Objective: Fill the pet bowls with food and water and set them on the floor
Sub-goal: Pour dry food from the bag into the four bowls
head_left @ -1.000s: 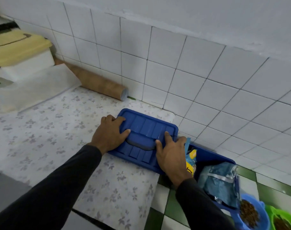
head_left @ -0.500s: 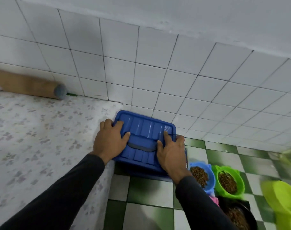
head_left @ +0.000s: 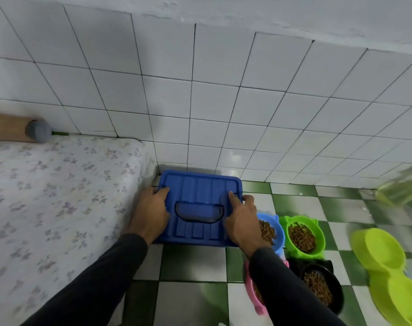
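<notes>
A blue plastic box with its ribbed lid (head_left: 200, 191) on sits on the green-and-white tiled floor against the wall. My left hand (head_left: 151, 212) holds the lid's left edge, thumb on top. My right hand (head_left: 241, 217) holds the right edge, with a finger pressing the top. To the right stand bowls of brown kibble: a light blue bowl (head_left: 274, 228), a green bowl (head_left: 302, 235), a black bowl (head_left: 322, 285) and a pink bowl (head_left: 252, 290) mostly hidden behind my right sleeve. A lime-green double bowl (head_left: 383, 267) lies empty at the far right.
A raised surface with a floral covering (head_left: 59, 196) fills the left side, beside the box. A brown cardboard tube (head_left: 14, 129) lies along the white tiled wall (head_left: 223, 102). Something blurred and greenish (head_left: 402, 187) is at the right edge.
The lid moved right off the floral surface and down onto the box, covering the bags inside. My hands slid outward to its side edges. The view swung right and brought more bowls in.
</notes>
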